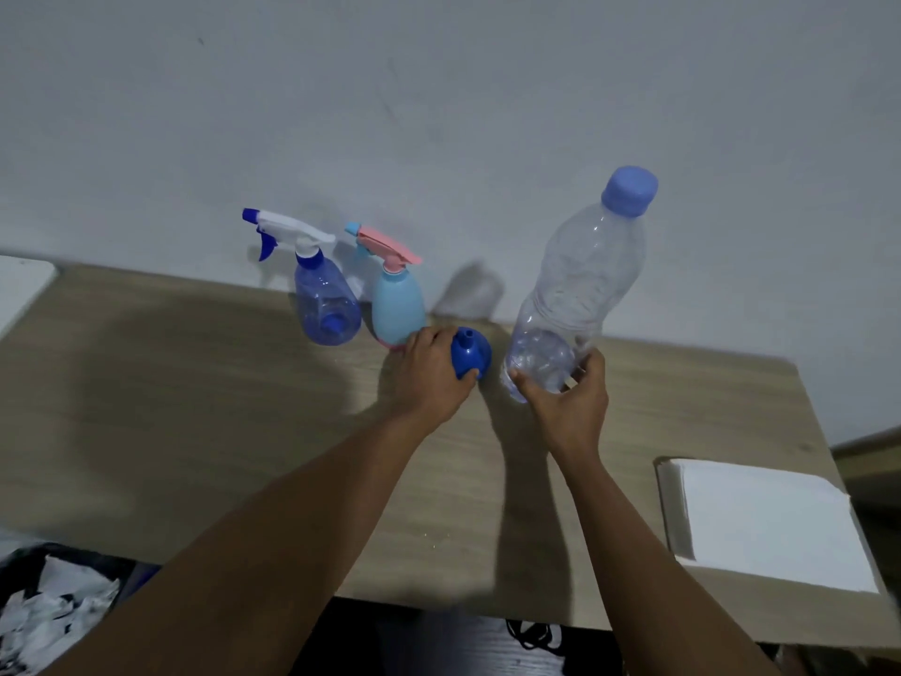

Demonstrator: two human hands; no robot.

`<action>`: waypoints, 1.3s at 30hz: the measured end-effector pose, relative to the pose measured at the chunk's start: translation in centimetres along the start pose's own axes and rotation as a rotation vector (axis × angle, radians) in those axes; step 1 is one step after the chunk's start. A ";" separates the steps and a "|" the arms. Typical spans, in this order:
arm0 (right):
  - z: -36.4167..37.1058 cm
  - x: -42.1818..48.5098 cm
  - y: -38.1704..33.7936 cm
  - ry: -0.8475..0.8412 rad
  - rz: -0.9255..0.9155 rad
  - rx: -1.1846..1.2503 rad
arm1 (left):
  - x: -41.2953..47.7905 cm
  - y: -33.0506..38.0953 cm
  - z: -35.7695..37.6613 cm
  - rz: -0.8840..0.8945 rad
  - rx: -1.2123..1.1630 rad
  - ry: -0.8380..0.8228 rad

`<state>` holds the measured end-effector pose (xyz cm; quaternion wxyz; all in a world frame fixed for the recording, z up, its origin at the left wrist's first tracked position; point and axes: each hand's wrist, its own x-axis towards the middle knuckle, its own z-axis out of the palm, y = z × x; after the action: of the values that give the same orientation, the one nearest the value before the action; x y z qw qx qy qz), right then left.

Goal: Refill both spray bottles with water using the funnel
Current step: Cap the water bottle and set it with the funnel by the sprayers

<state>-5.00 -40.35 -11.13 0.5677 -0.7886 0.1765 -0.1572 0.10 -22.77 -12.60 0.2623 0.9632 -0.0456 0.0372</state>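
Two spray bottles stand at the back of the wooden table (205, 407), against the wall. The left one is clear blue (324, 300) with a white and blue trigger head. Beside it stands a light blue one (397, 304) with a pink trigger head. A blue funnel (470, 353) lies mouth-down just right of them, spout up, and my left hand (431, 373) grips its side. My right hand (568, 397) holds the base of a tall clear water bottle (580, 280) with a blue cap, which stands upright on the table.
A white box (775, 519) sits at the table's right front corner. A white object (19, 285) shows at the far left edge. A dark bin with crumpled paper (53, 607) is below the table's left front edge. A grey wall backs the table.
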 end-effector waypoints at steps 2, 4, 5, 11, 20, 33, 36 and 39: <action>0.5 0.7 0.3 0.001 0.009 0.007 | 0.2 -0.2 1.1 -0.025 0.029 0.003; 0.9 1.1 0.5 0.001 0.000 0.020 | 0.2 -0.3 1.8 -0.044 0.040 0.004; 1.0 1.3 0.7 -0.001 0.001 0.025 | 0.2 -0.3 2.1 -0.055 0.036 0.003; 1.5 1.6 0.4 -0.030 -0.005 0.093 | 0.3 -0.9 3.0 -0.047 0.029 0.057; 1.5 1.2 0.7 0.014 -0.005 0.070 | -3.4 -0.8 4.1 0.098 0.245 -0.007; 4.0 3.5 0.5 -0.031 -0.042 0.067 | -0.7 -2.0 3.9 0.101 0.285 -0.064; 4.3 3.8 0.4 -0.048 -0.050 0.056 | -0.7 -1.9 3.7 0.107 0.280 -0.083; 3.8 3.3 0.2 -0.061 -0.018 0.076 | -0.9 -2.0 3.4 0.120 0.262 -0.093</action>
<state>-0.36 -38.74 -12.37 0.6009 -0.7725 0.1458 -0.1446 -0.44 -22.71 -16.57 0.1293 0.9854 -0.1097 0.0139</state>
